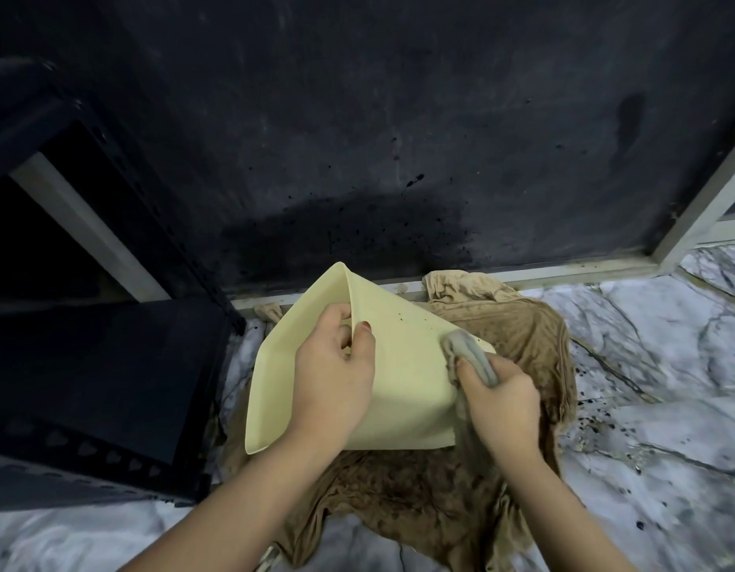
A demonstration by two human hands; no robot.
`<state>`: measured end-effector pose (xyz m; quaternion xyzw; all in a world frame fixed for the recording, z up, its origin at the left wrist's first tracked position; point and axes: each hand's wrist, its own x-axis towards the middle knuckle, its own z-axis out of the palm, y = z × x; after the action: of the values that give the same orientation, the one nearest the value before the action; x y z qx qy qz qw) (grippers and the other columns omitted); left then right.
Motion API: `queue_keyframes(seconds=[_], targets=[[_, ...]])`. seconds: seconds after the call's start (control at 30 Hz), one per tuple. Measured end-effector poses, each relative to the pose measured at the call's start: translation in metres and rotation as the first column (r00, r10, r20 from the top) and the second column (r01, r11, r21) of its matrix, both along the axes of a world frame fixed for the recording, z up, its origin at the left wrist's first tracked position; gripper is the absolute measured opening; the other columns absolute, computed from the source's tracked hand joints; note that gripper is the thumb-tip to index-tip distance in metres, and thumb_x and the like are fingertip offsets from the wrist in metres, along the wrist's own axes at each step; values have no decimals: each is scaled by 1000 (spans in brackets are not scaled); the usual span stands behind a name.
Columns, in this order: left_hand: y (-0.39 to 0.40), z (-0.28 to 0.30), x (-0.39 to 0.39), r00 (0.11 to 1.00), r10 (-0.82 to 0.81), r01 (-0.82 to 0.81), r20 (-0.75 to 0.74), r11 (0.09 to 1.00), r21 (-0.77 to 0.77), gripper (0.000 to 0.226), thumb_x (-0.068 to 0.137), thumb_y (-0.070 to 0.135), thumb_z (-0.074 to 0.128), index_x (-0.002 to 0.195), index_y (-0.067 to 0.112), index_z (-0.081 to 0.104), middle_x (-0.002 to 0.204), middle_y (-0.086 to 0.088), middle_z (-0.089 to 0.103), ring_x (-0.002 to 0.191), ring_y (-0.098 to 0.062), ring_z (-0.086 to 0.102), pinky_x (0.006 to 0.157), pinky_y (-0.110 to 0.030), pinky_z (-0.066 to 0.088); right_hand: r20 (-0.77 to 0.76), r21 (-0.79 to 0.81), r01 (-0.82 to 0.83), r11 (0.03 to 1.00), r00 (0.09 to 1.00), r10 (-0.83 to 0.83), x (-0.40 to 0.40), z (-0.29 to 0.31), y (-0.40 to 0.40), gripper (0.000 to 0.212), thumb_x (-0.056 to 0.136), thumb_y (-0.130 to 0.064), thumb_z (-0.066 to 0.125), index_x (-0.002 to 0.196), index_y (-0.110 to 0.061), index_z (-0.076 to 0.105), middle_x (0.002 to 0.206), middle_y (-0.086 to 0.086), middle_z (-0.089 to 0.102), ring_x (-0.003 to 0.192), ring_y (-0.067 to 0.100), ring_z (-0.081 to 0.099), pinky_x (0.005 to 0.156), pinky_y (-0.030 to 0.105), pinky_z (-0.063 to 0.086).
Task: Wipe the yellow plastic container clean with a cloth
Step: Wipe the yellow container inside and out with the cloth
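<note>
I see a dark, stained wall (399, 117) over a white marble-veined floor (646, 365) speckled with black spots, a black perforated metal rack (89, 365) at left. A crumpled brown fabric (419, 489) lies on the floor. Above it, tilted on edge, sits the pale yellow plastic container (403, 386). My left hand (333, 365) grips its rim; my right hand (502, 402) clutches a grey cloth (469, 353) pressed against its side.

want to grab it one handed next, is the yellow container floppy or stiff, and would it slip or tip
Probably stiff: the yellow plastic container keeps straight walls while the left hand grips only its rim. Likely light, since that hand alone props it tilted. Its smooth plastic could slip, and it may tip, because it stands on edge on the rumpled brown cloth.
</note>
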<state>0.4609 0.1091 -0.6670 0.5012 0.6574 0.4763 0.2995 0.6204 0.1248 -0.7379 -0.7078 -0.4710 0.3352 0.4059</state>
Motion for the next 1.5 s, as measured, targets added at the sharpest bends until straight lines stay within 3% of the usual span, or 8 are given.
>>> queue_keyframes(seconds=[0.27,0.53,0.8,0.97,1.1,1.23,1.37,1.5], targets=[[-3,3,0,1000,-20,20,-7,1000,-5,11,91,17,47,91,20,58,61,-10,59,49,-14,41,50,-27,36,-112,191,-211,959,966,235,-41,39,-8,10,81,-23,63,73,-17,66,72,-1,67,69,8,59,62,19,43],[-1,3,-6,998,-48,49,30,999,-22,9,92,14,46,89,17,54,56,6,58,46,-8,40,47,-21,32,-96,36,-70,997,993,73,-8,9,2,17,83,-21,62,72,-9,65,65,6,66,63,16,58,57,27,42],[3,11,-9,993,-106,112,57,988,-108,32,92,12,45,117,30,49,104,21,62,69,15,56,74,-13,45,-6,-73,36,997,999,-37,29,-20,2,19,86,-23,61,68,-19,57,59,-5,56,59,4,48,53,24,36],[5,23,-2,985,-50,81,167,980,-182,33,88,12,51,116,28,57,103,3,70,91,-13,67,85,-34,50,-33,-59,53,997,998,-55,35,-27,-10,6,85,-22,61,80,-20,62,64,-6,60,65,15,54,55,25,37],[4,23,-1,994,11,5,108,989,-146,15,91,22,50,90,32,62,87,-8,71,75,-21,64,70,-38,49,-42,-55,54,997,997,-57,32,-30,-24,2,83,-21,63,82,-20,63,73,5,65,73,24,58,61,32,41],[0,23,3,998,21,-14,58,994,-107,19,93,20,48,91,34,62,83,1,72,74,-18,64,66,-33,48,-88,33,15,999,996,-12,17,-19,-35,14,81,-18,66,70,-24,62,74,6,67,74,21,61,64,33,45],[-2,20,10,999,21,-17,44,997,-75,19,92,20,49,87,33,62,82,-1,72,73,-23,65,66,-39,51,-86,193,-92,977,990,111,-12,13,-33,23,80,-16,67,68,-34,59,77,0,64,76,8,58,63,10,41],[-8,13,14,1000,8,-8,-1,999,-48,16,91,21,50,96,27,64,85,5,71,75,-9,64,71,-29,52,-50,290,-198,936,974,221,-34,35,-23,3,80,-21,66,80,-24,64,80,-6,61,80,5,58,68,13,44]])
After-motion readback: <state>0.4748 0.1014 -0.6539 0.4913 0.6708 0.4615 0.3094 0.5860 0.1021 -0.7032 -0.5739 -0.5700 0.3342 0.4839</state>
